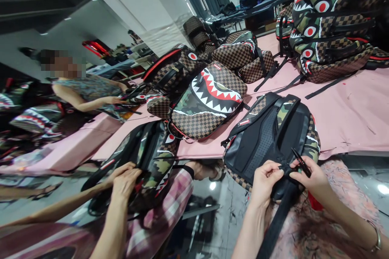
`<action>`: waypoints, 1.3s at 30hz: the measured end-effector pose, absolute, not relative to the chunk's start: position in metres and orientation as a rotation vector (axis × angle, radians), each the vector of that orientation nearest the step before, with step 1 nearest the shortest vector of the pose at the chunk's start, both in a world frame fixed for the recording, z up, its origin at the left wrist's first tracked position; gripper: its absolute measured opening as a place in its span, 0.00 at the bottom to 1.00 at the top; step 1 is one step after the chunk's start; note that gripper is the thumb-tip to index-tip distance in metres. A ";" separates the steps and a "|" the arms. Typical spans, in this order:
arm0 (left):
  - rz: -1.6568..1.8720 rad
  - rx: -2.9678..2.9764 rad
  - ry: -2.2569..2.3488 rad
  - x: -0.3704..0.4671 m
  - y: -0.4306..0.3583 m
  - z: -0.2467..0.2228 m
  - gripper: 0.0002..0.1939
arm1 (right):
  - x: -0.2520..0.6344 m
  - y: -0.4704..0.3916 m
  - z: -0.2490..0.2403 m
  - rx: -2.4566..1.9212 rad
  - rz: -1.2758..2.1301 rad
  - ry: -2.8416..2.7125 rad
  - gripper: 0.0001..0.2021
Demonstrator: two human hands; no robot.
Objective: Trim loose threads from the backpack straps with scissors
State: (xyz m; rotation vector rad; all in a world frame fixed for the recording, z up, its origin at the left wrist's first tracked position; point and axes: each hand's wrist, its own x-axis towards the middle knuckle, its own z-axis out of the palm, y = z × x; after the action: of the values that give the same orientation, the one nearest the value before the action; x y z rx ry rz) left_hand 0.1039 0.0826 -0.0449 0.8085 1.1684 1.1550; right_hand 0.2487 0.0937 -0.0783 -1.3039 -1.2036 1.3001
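Note:
A checked and camouflage backpack (261, 141) lies on the table's near edge and my lap, its black padded back panel facing up. My left hand (267, 178) pinches a black shoulder strap (285, 170) near the bag's lower end. Close beside it, my right hand (311, 176) grips the same strap piece between thumb and finger. Slim black pointed thread snips (300, 162) are also tucked in my right hand, tips pointing up and away. A wide black webbing length (278, 220) hangs down between my forearms. My fingers partly cover the spot where the strap pieces meet.
A co-worker's hands (126, 180) work on another backpack (152, 162) at my left. A shark-mouth backpack (209, 101) lies ahead on the pink table (349, 117). Stacked backpacks (334, 48) stand at the right. Another person (88, 89) is at the far left.

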 end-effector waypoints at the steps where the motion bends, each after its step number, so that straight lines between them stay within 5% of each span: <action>1: 1.155 0.813 1.167 0.105 0.082 -0.046 0.09 | 0.253 0.093 -0.077 -1.328 1.287 -1.209 0.15; 39: 1.144 1.228 1.413 0.120 0.072 -0.032 0.04 | 0.292 0.084 -0.034 -1.163 1.113 -2.029 0.10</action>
State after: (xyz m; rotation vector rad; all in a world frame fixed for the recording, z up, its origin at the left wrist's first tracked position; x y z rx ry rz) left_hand 0.1201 0.0717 -0.0318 1.2285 1.4126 1.1440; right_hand 0.2922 0.0842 -0.0345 -1.1631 -2.0287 1.1134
